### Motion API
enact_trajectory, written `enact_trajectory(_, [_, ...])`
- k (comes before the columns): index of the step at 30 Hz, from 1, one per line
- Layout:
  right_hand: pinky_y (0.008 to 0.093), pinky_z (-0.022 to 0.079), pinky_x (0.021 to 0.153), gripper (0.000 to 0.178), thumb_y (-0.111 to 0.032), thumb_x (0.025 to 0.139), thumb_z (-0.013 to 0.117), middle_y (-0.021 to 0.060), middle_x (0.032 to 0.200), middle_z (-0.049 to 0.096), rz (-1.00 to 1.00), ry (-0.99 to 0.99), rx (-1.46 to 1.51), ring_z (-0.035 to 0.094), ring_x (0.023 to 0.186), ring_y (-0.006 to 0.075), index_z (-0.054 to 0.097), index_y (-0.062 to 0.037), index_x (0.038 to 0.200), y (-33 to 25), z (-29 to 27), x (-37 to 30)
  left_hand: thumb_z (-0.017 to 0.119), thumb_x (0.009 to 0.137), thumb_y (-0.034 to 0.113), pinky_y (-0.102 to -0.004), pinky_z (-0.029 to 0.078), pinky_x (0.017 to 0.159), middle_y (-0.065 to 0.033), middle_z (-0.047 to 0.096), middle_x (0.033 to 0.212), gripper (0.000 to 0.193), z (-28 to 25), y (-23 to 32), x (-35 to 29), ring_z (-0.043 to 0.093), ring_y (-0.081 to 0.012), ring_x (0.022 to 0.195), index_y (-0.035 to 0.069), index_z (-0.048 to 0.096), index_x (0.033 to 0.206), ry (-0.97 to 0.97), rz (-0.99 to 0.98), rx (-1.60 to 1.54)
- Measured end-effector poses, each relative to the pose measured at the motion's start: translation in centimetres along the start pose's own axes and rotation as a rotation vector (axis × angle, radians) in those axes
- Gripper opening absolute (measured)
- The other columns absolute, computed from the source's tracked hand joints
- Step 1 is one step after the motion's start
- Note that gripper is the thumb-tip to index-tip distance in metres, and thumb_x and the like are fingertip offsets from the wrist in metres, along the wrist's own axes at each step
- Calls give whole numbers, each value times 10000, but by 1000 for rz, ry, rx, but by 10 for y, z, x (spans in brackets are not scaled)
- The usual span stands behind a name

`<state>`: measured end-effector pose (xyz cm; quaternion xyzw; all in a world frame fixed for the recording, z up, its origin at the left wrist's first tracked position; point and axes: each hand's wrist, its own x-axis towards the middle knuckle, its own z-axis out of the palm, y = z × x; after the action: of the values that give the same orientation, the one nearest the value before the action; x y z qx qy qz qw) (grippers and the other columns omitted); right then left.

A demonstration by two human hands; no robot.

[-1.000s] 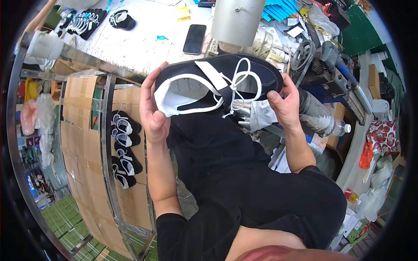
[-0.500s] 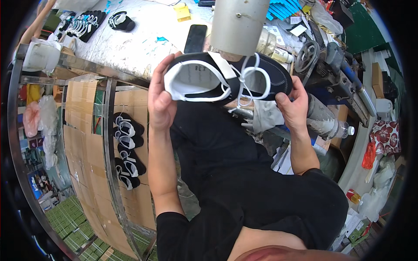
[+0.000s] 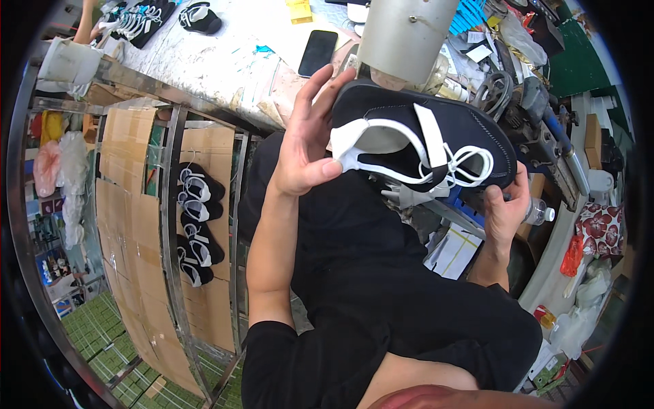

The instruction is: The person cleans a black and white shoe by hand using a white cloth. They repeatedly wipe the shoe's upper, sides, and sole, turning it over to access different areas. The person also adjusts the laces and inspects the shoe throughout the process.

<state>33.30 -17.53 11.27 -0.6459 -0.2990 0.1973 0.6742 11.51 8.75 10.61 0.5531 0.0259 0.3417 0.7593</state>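
A black shoe [image 3: 398, 103] with white collar trim, a white strap and tied white laces is up in front of me, its opening facing me. My left hand [image 3: 310, 140] cups the heel end, thumb against the white lining and fingers spread along the far edge. At the toe, my right hand [image 3: 507, 208] pinches the front edge between thumb and fingers. Just beyond the shoe hangs a thick grey metal cylinder [image 3: 407, 41], close to its upper edge.
A phone [image 3: 318, 53] lies on the worn white table [image 3: 231, 68]. Another shoe [image 3: 199, 19] and a row of shoes stand at the far left. Several shoes sit on a cardboard-lined rack [image 3: 129, 238] to my left. Machinery with a handwheel [image 3: 492, 95] stands at right.
The shoe has shifted right and tilted toe-down, and its side now shows more. My left hand has opened somewhat at the heel; my right hand has moved right and down with the toe.
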Motion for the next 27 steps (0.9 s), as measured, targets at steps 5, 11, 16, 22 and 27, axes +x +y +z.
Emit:
enact_trajectory(5, [221,510,857,763,-292,786,897,90,1152,681,-12,4,-47,658,999,122,481,38,1334,-4,-15,-1,838,729,403,-434,336,1160,-282,305,1578,1168,6,-5,8,350,-340,1453,46,139,1594,36,-77,-60])
enact_trajectory(11, [201,502,768,931,-365,792,883,87,1154,686,-67,36,20,662,914,106,398,61,1464,-15,3,3,726,892,487,-389,391,1111,-185,508,1441,843,0,-6,3,505,-267,1326,6,389,1496,8,-69,85])
enact_trajectory(16, [137,353,503,943,-417,806,856,68,1116,685,110,-98,201,523,611,-2,401,76,1470,-16,-4,7,538,1039,452,-297,426,1018,-99,620,1285,603,3,0,-15,558,-153,1175,-33,498,1396,170,-86,259])
enact_trajectory(22, [138,265,420,914,-396,794,851,56,1076,682,135,-84,191,415,510,-24,429,88,1445,-24,0,14,542,1056,396,-220,433,800,-22,632,1046,498,12,11,-14,530,-57,917,-32,559,1310,222,-119,361])
enact_trajectory(27, [135,267,386,780,-401,856,791,59,1000,691,162,-3,210,433,492,-16,490,93,1379,-23,-1,16,536,1059,405,-198,365,632,74,503,778,442,17,13,-5,433,-16,703,-14,606,1183,251,-193,408])
